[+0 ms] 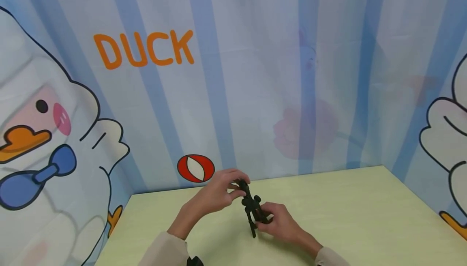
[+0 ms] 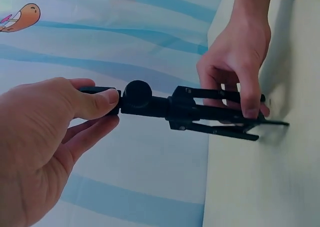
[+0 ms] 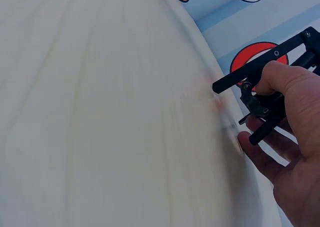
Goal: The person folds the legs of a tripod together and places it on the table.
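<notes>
A small black tripod (image 1: 251,204) is held between both hands above the table, its head up and its legs pointing down. My left hand (image 1: 221,189) pinches the top end between thumb and fingers. Just below that grip, in the left wrist view, a round knob (image 2: 137,94) sticks out from the tripod's neck. My right hand (image 1: 278,221) holds the lower part, its thumb and fingers in among the legs. In the right wrist view one leg (image 3: 250,73) angles away from the others, and a small hinged brace (image 3: 254,101) shows between them.
The pale yellow table (image 1: 357,205) spreads out under the hands. Behind it hangs a striped blue and white cloth (image 1: 255,75) with duck prints. Part of a black object (image 1: 195,261) shows at the bottom edge beside the left sleeve.
</notes>
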Action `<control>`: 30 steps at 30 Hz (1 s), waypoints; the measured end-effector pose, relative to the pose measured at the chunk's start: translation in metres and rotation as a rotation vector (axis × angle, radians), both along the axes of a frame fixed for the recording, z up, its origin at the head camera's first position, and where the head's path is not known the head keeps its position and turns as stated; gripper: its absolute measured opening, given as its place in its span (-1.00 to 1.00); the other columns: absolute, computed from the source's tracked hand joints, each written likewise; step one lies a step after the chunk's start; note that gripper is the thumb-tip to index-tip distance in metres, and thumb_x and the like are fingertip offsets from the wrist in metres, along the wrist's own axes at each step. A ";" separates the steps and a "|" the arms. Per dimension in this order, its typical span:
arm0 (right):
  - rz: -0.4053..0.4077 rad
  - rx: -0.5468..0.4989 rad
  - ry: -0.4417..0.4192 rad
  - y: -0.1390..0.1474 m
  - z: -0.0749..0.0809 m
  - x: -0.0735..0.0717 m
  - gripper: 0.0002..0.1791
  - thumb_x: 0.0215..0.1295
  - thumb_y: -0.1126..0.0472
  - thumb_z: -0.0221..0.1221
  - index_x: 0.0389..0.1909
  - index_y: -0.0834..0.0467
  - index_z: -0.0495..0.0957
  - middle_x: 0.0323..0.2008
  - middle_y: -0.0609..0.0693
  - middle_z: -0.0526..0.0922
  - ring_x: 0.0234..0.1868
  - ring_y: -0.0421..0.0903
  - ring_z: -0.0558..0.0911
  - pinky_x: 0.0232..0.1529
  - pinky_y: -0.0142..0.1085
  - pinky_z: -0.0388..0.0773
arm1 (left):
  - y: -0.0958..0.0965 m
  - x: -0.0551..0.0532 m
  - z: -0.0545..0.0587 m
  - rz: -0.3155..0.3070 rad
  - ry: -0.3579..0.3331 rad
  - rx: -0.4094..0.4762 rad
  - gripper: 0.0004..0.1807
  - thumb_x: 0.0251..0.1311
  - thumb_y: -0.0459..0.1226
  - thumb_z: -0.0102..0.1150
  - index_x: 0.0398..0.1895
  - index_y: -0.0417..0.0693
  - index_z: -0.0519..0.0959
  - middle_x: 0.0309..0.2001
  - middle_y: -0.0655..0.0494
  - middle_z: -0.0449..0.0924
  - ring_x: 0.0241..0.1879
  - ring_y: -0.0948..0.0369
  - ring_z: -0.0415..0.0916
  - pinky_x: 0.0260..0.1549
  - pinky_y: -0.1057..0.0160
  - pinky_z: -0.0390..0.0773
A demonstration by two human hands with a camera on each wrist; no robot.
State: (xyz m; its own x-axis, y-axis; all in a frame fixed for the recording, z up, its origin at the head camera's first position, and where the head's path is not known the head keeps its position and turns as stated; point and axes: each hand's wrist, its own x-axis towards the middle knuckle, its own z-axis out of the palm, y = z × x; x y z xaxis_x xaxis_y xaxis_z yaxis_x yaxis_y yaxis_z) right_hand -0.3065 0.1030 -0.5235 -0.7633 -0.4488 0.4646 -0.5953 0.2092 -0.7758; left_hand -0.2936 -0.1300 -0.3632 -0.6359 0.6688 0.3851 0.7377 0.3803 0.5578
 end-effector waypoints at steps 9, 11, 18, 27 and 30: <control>0.025 0.038 0.033 0.025 0.008 -0.004 -0.80 0.15 0.41 0.44 -0.20 0.17 0.74 -0.26 -0.04 0.67 -0.37 -0.22 0.74 -0.33 -0.33 0.74 | -0.023 0.006 -0.016 0.087 -0.019 0.091 -0.72 0.16 -0.57 0.42 -0.14 -0.12 0.66 -0.13 0.13 0.62 -0.12 0.20 0.68 -0.09 0.28 0.72; 0.026 0.034 0.047 0.029 0.008 -0.004 -0.80 0.16 0.40 0.45 -0.19 0.19 0.74 -0.25 -0.02 0.67 -0.35 -0.20 0.74 -0.33 -0.32 0.74 | -0.028 0.008 -0.020 0.098 -0.027 0.100 -0.73 0.15 -0.58 0.41 -0.15 -0.14 0.66 -0.13 0.12 0.62 -0.12 0.19 0.68 -0.09 0.28 0.72; -0.002 -0.022 0.094 0.045 0.012 -0.003 -0.79 0.20 0.40 0.46 -0.15 0.22 0.71 -0.20 0.07 0.66 -0.27 -0.11 0.74 -0.21 -0.27 0.76 | -0.040 0.009 -0.037 0.162 -0.042 0.117 -0.73 0.13 -0.57 0.44 -0.17 -0.13 0.69 -0.17 0.14 0.61 -0.15 0.19 0.68 -0.12 0.29 0.73; -0.019 -0.094 -0.029 0.058 0.026 -0.005 -0.78 0.25 0.46 0.40 -0.09 0.25 0.72 -0.14 0.15 0.67 -0.13 0.06 0.74 -0.15 -0.25 0.76 | -0.051 0.006 -0.072 0.255 -0.081 0.092 -0.71 0.15 -0.54 0.44 -0.12 -0.06 0.70 -0.15 0.17 0.65 -0.15 0.20 0.70 -0.12 0.21 0.75; -0.030 -0.095 -0.024 0.059 0.028 -0.005 -0.78 0.24 0.47 0.40 -0.09 0.28 0.72 -0.15 0.17 0.68 -0.15 0.04 0.74 -0.17 -0.24 0.76 | -0.051 0.004 -0.082 0.267 -0.101 0.086 -0.70 0.17 -0.53 0.43 -0.10 -0.05 0.70 -0.15 0.16 0.64 -0.14 0.20 0.70 -0.12 0.24 0.74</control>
